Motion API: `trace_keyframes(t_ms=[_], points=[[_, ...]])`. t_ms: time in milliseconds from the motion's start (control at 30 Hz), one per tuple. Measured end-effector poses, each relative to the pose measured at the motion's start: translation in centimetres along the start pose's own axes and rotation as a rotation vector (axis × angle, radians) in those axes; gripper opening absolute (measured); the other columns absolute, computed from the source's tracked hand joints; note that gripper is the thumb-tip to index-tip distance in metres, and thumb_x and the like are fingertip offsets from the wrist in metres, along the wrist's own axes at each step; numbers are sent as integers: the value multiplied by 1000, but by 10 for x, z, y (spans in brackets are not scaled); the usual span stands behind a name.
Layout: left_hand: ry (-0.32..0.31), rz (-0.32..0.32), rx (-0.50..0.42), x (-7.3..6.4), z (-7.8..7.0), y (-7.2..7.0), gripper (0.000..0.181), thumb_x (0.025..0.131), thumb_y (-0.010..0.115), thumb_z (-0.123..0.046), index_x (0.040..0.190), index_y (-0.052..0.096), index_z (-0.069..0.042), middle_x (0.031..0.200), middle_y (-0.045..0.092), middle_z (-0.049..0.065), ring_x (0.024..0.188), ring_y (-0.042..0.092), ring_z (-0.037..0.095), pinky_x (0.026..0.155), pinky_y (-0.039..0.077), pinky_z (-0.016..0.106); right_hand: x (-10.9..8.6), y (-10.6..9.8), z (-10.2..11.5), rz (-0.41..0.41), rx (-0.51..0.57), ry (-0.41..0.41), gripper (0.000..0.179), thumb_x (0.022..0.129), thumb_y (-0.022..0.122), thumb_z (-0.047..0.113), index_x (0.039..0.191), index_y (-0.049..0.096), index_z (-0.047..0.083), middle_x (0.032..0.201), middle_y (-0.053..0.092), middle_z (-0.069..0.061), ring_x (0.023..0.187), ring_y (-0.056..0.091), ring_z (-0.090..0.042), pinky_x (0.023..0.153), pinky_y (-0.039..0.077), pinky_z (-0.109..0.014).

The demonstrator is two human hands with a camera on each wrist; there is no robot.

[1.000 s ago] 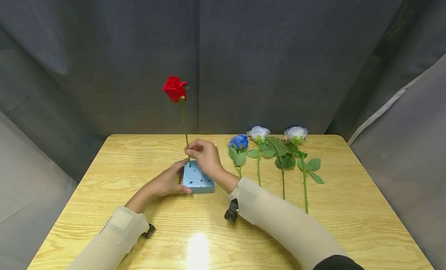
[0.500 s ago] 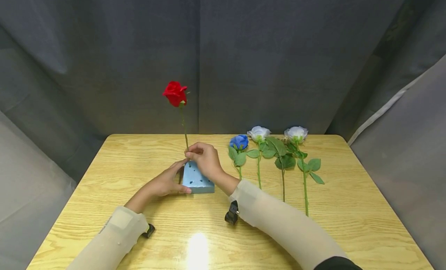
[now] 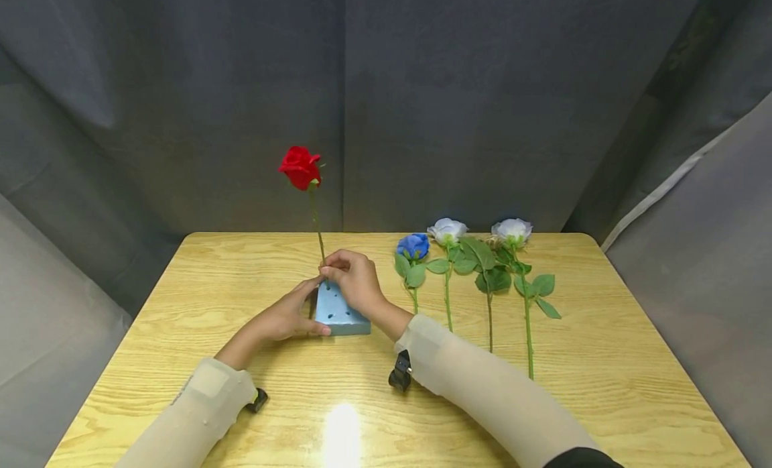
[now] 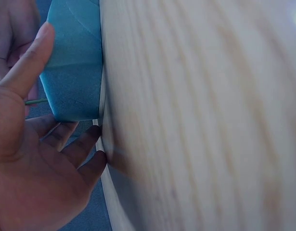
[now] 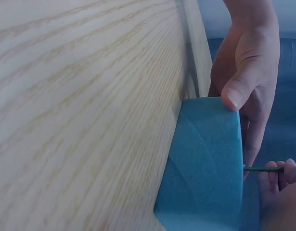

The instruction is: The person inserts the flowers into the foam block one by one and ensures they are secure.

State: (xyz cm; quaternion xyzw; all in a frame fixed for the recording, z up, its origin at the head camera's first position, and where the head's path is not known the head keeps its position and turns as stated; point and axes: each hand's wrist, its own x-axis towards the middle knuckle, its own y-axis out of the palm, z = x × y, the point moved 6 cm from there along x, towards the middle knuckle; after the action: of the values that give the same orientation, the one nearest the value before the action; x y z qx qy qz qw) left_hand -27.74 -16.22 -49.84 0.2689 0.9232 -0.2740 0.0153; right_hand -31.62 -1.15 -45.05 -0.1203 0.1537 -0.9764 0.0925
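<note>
A red rose (image 3: pixel 300 167) stands nearly upright, leaning slightly left, over a light blue foam block (image 3: pixel 338 310) with small holes in its top. My right hand (image 3: pixel 356 280) pinches the rose's stem low down, close above the block's far left part. In the right wrist view the stem (image 5: pixel 261 169) meets the block's holed face beside the right fingertips. My left hand (image 3: pixel 286 317) grips the block from the left, thumb at its front corner and fingers at the far side. In the left wrist view the left fingers (image 4: pixel 83 147) curl along the block's end, near the table.
Right of the hands lie a blue rose (image 3: pixel 413 247), two white roses (image 3: pixel 447 232) and a leafy stem (image 3: pixel 490 287) whose bloom is not visible. The wooden table (image 3: pixel 603 387) ends at a dark grey curtain (image 3: pixel 458 106) behind it.
The red rose has sunk lower toward the foam block, and my right hand has come down slightly with its stem. The left hand and the block stay in place.
</note>
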Motion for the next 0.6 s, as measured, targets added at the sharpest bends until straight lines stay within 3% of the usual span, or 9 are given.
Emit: trace_keyframes(t_ms=[600], points=[[4,7,0,0,1,0,118,84,88,-27,168,5,-16,173,4,16,157,6,43,121,14,68,0,1,-4,41,50,21,9,96,75,14,103,78,8,98,78,-3,88,72,-11,74,57,-25]])
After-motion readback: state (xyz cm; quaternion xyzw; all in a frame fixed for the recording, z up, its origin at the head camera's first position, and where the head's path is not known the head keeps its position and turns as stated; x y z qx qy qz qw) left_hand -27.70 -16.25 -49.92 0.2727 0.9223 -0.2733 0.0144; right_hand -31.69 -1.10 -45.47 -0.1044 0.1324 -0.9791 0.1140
